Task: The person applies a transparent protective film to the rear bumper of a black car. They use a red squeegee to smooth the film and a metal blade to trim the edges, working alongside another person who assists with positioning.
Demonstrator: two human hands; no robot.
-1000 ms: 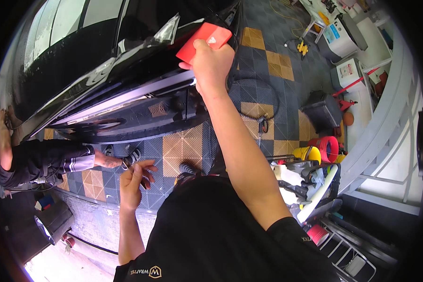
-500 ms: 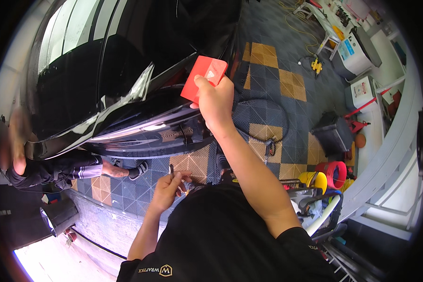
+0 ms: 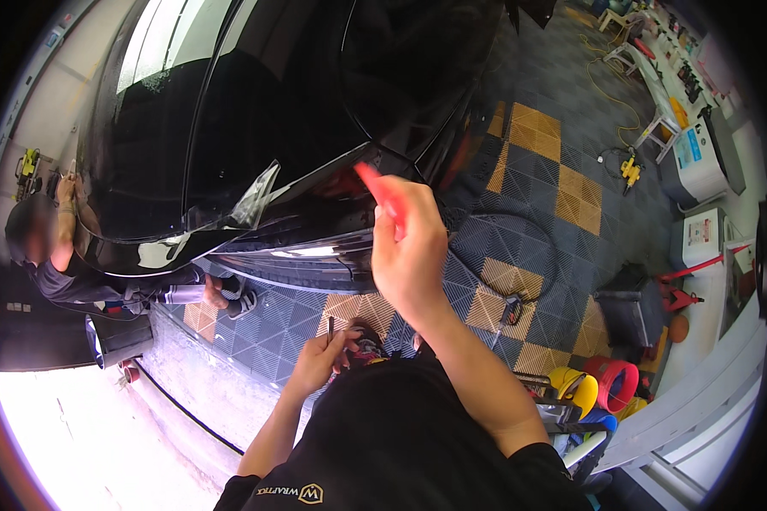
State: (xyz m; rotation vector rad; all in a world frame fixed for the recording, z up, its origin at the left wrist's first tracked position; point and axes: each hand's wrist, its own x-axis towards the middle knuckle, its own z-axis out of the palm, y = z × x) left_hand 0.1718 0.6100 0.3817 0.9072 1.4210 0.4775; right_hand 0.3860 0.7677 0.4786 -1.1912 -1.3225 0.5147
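Observation:
My right hand (image 3: pixel 411 255) is closed around a flat red squeegee (image 3: pixel 385 192). It is blurred and tilted nearly edge-on, its tip over the lower edge of the black car (image 3: pixel 273 111); whether it touches the panel I cannot tell. Loose clear film (image 3: pixel 254 198) hangs crumpled from the car's edge, left of the squeegee. Low in front of my body, my left hand (image 3: pixel 315 364) pinches a thin dark, pen-like tool (image 3: pixel 331 329) that points upward. The grip hides the tool's lower part.
At the left, another person (image 3: pixel 68 272) crouches with arms raised to the car. A dark hose (image 3: pixel 554 255) loops over the tiled floor (image 3: pixel 520 217). To the right stand a black box (image 3: pixel 629 308), a yellow bucket (image 3: pixel 573 387) and a red bucket (image 3: pixel 615 381). A bin (image 3: pixel 123 338) stands lower left.
The squeegee has turned from flat-on to nearly edge-on, and my right hand has rotated with it. My left hand keeps its tool. The whole view has shifted, with the floor and buckets appearing farther right.

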